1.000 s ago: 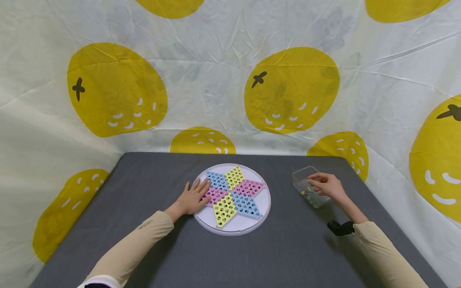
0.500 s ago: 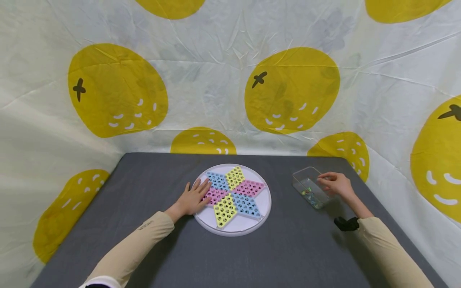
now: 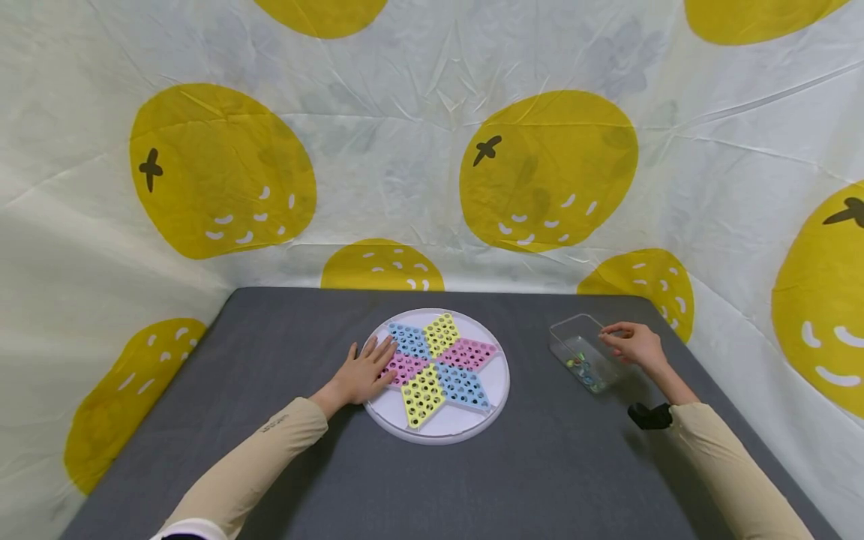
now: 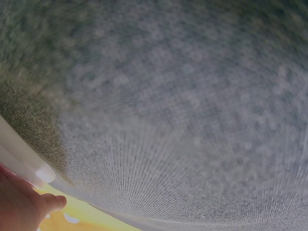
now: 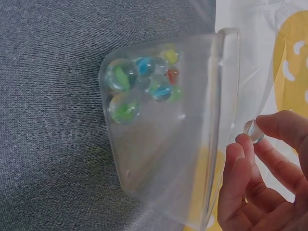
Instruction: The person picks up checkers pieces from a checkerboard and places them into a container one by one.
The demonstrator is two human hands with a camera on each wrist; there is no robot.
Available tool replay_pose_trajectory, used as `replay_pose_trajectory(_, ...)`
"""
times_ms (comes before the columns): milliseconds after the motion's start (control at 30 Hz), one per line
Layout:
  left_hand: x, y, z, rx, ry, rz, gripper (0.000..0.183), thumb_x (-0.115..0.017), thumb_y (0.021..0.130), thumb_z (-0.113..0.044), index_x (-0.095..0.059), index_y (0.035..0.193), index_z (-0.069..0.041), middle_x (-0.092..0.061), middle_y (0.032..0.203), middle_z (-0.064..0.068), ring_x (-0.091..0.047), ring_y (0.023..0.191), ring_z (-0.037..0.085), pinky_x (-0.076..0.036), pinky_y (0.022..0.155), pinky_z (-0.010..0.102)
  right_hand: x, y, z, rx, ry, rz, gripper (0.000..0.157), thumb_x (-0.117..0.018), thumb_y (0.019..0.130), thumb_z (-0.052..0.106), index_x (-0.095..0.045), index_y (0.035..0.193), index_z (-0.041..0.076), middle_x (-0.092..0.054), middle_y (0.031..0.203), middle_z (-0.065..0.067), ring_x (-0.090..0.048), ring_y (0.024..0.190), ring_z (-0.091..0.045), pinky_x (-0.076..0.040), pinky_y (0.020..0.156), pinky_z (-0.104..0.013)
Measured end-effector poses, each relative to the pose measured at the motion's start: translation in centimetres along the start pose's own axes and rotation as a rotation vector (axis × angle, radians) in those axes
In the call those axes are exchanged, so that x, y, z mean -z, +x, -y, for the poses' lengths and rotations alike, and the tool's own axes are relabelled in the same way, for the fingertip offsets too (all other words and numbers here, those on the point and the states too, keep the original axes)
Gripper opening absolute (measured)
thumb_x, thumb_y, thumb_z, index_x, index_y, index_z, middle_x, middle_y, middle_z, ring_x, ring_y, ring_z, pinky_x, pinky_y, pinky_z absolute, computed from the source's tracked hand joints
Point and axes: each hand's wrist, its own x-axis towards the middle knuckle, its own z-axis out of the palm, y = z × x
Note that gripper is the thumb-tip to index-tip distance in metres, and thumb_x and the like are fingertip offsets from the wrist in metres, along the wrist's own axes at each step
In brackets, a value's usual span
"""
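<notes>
My right hand (image 3: 634, 345) pinches a clear glass marble (image 5: 253, 131) between thumb and fingertips, just above the rim of a clear plastic box (image 3: 563, 349). Several marbles (image 5: 122, 74) with green, blue, yellow and red swirls lie gathered at one end of that box in the right wrist view. On the left, my left hand (image 3: 361, 373) rests with spread fingers on the edge of a round white Chinese checkers board (image 3: 472, 427). Its star has yellow, pink and blue points full of holes. The left wrist view catches only part of that hand and the board's rim.
A dark grey cloth-covered table (image 3: 513, 480) bears the board and the box. Behind it and along both sides hangs a white curtain (image 3: 385, 172) printed with yellow fruit. A black strap piece (image 3: 649, 416) hangs at the right wrist.
My right hand has drawn back to the right, from over the inside of the box to its right rim. The left hand stays on the board.
</notes>
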Motion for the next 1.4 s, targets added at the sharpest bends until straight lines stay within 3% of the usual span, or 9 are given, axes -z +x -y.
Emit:
replay_pose_trajectory(600, 0.1, 0.0, -0.1, -0.003, 0.011, -0.004, 0.059, -0.03, 0.094, -0.046, -0.018, 0.144, -0.016, -0.014, 0.151, 0.004, -0.009, 0.138, 0.034, -0.011, 0.103, 0.061, -0.2, 0.0, -0.3, -0.004, -0.011, -0.008, 0.05, -0.05, 0.089, 0.038, -0.056, 0.115, -0.004, -0.06, 0.106, -0.028, -0.059, 0.065, -0.007, -0.053, 0.063, -0.038)
replay_pose_trajectory(1100, 0.2, 0.1, -0.2, -0.022, 0.047, -0.014, 0.059, -0.029, 0.094, -0.046, -0.02, 0.143, -0.014, -0.016, 0.151, 0.005, -0.009, 0.138, 0.034, -0.011, 0.103, 0.061, -1.0, -0.6, -0.3, 0.023, 0.007, 0.0, 0.045, -0.052, 0.089, 0.032, -0.056, 0.115, -0.005, -0.06, 0.105, -0.029, -0.064, 0.072, -0.024, -0.052, 0.06, -0.036)
replay_pose_trajectory(1400, 0.6, -0.1, -0.4, -0.039, 0.078, -0.023, 0.06, -0.031, 0.094, -0.046, -0.024, 0.142, -0.011, -0.02, 0.149, 0.008, -0.011, 0.138, 0.035, -0.014, 0.104, 0.059, -2.3, -1.1, 1.3, 0.064, 0.055, 0.031, 0.042, -0.051, 0.09, 0.029, -0.055, 0.114, -0.006, -0.062, 0.099, -0.028, -0.065, 0.074, -0.028, -0.053, 0.06, -0.032)
